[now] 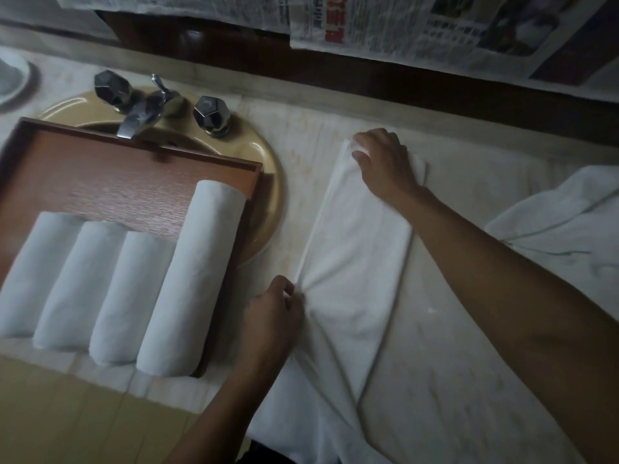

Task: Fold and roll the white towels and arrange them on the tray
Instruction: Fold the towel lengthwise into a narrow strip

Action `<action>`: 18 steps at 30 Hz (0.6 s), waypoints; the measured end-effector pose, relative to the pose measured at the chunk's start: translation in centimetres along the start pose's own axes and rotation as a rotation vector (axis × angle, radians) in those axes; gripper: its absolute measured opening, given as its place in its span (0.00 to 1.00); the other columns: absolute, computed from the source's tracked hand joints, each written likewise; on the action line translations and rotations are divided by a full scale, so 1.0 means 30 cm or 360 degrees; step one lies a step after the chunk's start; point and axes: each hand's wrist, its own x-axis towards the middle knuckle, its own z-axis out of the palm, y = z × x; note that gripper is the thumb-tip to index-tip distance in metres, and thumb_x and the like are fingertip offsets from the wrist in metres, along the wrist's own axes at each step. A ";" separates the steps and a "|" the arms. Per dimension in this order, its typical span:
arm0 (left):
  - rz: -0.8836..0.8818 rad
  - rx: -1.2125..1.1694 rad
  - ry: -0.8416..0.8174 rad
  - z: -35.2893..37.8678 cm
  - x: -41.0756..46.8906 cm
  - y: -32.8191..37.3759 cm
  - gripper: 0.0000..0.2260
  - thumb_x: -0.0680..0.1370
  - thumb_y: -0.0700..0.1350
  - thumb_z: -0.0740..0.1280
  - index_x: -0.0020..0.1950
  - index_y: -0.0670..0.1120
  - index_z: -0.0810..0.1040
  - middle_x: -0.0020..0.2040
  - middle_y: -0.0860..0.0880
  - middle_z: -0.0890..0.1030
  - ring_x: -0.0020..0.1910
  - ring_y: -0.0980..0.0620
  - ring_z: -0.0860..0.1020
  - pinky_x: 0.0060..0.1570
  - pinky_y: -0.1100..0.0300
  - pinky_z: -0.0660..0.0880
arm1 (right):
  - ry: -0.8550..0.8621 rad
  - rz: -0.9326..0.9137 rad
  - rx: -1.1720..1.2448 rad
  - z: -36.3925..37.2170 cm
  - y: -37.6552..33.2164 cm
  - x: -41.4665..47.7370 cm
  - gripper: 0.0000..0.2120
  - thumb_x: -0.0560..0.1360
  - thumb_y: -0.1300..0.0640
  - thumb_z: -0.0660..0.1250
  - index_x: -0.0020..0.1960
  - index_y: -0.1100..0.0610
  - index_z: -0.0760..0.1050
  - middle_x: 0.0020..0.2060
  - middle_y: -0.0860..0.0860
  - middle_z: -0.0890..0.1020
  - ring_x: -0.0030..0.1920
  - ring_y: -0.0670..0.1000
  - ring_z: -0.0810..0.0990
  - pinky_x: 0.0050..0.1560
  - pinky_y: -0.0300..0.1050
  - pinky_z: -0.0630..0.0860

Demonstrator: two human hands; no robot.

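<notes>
A white towel point(355, 256) lies folded into a long strip on the counter, right of the sink. My left hand point(271, 316) pinches its near left edge, where the cloth bunches into creases. My right hand point(385, 162) grips the strip's far end, fingers curled over the corner. A brown wooden tray point(110, 175) sits over the sink and holds several rolled white towels point(134, 289) side by side; the rightmost roll point(191, 279) is longer than the others.
A chrome faucet point(140, 112) with two dark knobs stands behind the tray on the tan sink point(268, 202). More loose white towels point(562, 216) are heaped at the right. Newspaper point(418, 25) covers the wall above. The counter's front edge runs along the lower left.
</notes>
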 end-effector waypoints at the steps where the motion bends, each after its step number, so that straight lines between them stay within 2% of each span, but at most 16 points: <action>1: 0.0038 0.0117 0.0031 0.000 0.003 0.003 0.05 0.81 0.51 0.67 0.46 0.53 0.74 0.38 0.54 0.82 0.35 0.54 0.79 0.32 0.59 0.72 | -0.0022 0.0021 0.0008 -0.003 0.001 0.015 0.17 0.84 0.51 0.62 0.71 0.54 0.74 0.67 0.54 0.76 0.67 0.58 0.72 0.65 0.55 0.69; 4: 0.0104 0.0155 0.0075 0.008 0.027 0.034 0.05 0.81 0.52 0.65 0.49 0.52 0.75 0.41 0.53 0.83 0.39 0.49 0.80 0.39 0.55 0.76 | -0.0078 0.0059 0.0071 -0.012 0.007 0.053 0.15 0.82 0.51 0.66 0.67 0.55 0.77 0.63 0.55 0.77 0.64 0.58 0.73 0.64 0.53 0.72; 8: 0.0147 0.0088 0.0093 0.014 0.067 0.059 0.07 0.82 0.52 0.66 0.48 0.51 0.76 0.40 0.53 0.82 0.39 0.50 0.81 0.41 0.53 0.78 | -0.0081 0.0065 0.0170 -0.036 -0.003 0.085 0.07 0.80 0.53 0.70 0.55 0.54 0.78 0.57 0.54 0.76 0.59 0.53 0.73 0.55 0.45 0.72; 11: 0.0091 0.0058 0.0048 0.017 0.085 0.057 0.05 0.82 0.51 0.66 0.48 0.52 0.77 0.41 0.55 0.81 0.39 0.52 0.80 0.41 0.55 0.77 | -0.0078 0.0024 0.0103 -0.050 -0.009 0.106 0.04 0.80 0.55 0.69 0.51 0.55 0.77 0.51 0.51 0.76 0.57 0.54 0.74 0.56 0.49 0.74; 14: 0.0059 0.0032 0.0042 0.016 0.094 0.054 0.04 0.82 0.50 0.67 0.50 0.52 0.78 0.40 0.55 0.81 0.40 0.53 0.80 0.42 0.56 0.77 | -0.0170 0.0010 0.0095 -0.047 -0.009 0.123 0.04 0.80 0.55 0.69 0.49 0.54 0.76 0.48 0.48 0.75 0.56 0.56 0.76 0.59 0.56 0.76; 18: 0.0040 0.0034 0.0025 0.017 0.108 0.052 0.04 0.81 0.50 0.68 0.50 0.51 0.78 0.38 0.55 0.80 0.39 0.53 0.79 0.40 0.57 0.75 | -0.0202 -0.0007 0.0129 -0.041 0.002 0.124 0.07 0.79 0.54 0.72 0.53 0.54 0.77 0.49 0.49 0.75 0.56 0.55 0.76 0.58 0.54 0.75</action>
